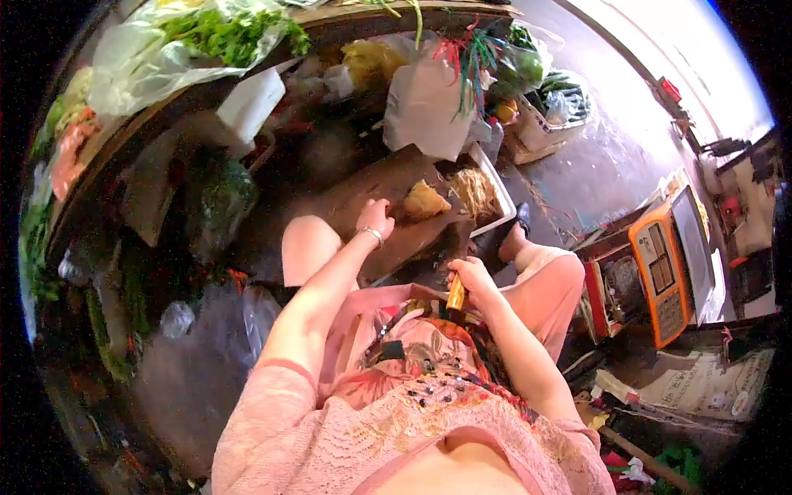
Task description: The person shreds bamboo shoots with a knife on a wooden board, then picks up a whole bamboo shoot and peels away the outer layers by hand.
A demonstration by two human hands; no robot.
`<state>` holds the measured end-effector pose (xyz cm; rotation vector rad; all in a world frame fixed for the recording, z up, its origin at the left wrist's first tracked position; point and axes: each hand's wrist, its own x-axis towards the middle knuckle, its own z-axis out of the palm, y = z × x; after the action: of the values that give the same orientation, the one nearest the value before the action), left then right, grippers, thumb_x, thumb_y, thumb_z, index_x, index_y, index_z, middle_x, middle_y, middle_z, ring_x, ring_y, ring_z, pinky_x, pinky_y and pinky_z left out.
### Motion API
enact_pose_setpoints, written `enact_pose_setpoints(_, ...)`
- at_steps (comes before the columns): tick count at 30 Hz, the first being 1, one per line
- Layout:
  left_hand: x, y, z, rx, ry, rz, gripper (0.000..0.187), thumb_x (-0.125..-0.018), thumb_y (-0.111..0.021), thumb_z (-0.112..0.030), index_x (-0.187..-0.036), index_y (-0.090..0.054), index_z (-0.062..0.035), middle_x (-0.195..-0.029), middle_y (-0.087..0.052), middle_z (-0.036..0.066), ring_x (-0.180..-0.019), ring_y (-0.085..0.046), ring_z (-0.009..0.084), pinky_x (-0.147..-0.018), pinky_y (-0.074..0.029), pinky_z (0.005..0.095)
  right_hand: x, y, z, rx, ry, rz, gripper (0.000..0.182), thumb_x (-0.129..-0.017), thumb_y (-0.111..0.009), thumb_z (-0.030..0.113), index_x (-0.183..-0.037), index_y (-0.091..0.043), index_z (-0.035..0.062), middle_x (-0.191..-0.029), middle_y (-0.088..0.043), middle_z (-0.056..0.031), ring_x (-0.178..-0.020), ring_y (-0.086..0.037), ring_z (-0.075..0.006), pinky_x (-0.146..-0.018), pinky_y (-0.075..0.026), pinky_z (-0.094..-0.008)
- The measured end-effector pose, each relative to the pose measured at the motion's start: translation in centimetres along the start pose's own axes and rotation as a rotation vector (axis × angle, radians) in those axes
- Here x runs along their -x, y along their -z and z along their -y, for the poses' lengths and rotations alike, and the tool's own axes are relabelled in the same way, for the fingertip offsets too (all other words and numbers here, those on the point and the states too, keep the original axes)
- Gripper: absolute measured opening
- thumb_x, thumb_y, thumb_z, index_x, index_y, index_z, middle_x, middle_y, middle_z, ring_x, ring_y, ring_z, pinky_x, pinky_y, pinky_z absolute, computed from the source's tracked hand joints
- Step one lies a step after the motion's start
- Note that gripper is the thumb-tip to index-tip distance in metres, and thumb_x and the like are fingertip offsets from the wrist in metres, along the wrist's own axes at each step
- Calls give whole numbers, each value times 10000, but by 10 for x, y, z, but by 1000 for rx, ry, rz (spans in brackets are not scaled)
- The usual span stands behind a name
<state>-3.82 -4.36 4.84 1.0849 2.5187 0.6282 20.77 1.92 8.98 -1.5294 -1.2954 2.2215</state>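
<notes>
A wooden handle [456, 295] is in my right hand [472, 278], low in front of my lap; its dark blade seems to extend away from me, hard to make out. My left hand [376, 218], with a bracelet at the wrist, is over the brown board [346, 194], its fingers curled; what they hold, if anything, is too small to tell. Just right of that hand, a rough yellow-brown lump [426, 200] lies on the board. Beyond it, a white tray [502, 198] holds straw-like shreds [473, 192].
Leafy greens [223, 40] in plastic lie on a shelf at the upper left. A white bag [425, 103] hangs past the board. At the right are a crate of green vegetables [563, 103] and an orange-framed object [662, 276]. Clear plastic [176, 319] lies at the left.
</notes>
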Motion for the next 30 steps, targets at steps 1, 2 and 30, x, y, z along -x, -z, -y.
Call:
enact_pose_setpoints(1,-6,-8,4,-2,-11,8,409,-703,-625,-172,-1099,-557,-95,-1124,-519,165,-1016,-525,330,-885,-435,382,1,0,0,-1,-4,0,83,-798,-532,74,-856,-486,35,-601,-505,-57,-488,-503,-183,-449,-444,-313)
enact_pose_setpoints(2,-10,-17,7,14,-41,-20,418,-697,-633,-180,-1102,-560,-103,-1117,-506,170,-1023,-510,328,-886,-430,386,-5,3,-6,44,22,11,75,-795,-530,82,-847,-492,42,-609,-513,-53,-494,-504,-177,-457,-442,-310)
enact_pose_setpoints(30,-20,-37,-17,542,-22,-50,286,-674,-724,-125,-908,-581,-47,-694,-600,48,-630,-572,130,-619,-486,273,2,-4,-10,-1,14,26,192,-755,-536,92,-927,-549,7,-782,-588,-69,-624,-539,-174,-568,-452,-304)
